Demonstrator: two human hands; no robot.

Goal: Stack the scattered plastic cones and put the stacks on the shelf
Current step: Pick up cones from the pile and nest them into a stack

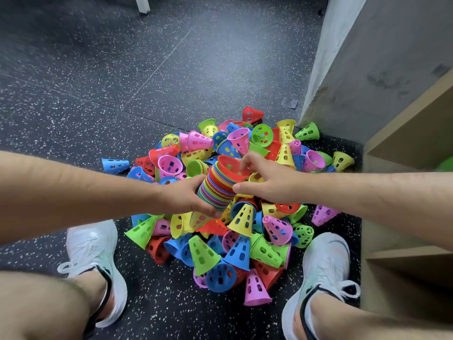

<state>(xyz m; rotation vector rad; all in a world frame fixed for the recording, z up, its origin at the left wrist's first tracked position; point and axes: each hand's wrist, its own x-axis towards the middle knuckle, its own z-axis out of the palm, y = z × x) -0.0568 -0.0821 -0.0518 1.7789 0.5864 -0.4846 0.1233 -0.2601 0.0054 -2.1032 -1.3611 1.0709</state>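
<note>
The left grip (188, 196) curls round the tilted cone stack (217, 191) above the loose pile (208, 256); the right grip (266, 180) pinches the red cone (230, 169) at its top. Seated crooked, it could jam or lever the stack free.

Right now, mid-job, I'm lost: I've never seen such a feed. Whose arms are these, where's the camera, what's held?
There is no machine. The one picture comes from a camera worn on a person's head, looking down at their own bare hands. The left hand grips a nested stack of coloured cones; the right hand pinches the red cone at its top. Below, loose cones lie heaped on the speckled dark floor between two white shoes. A wooden shelf stands at the right edge.
</note>
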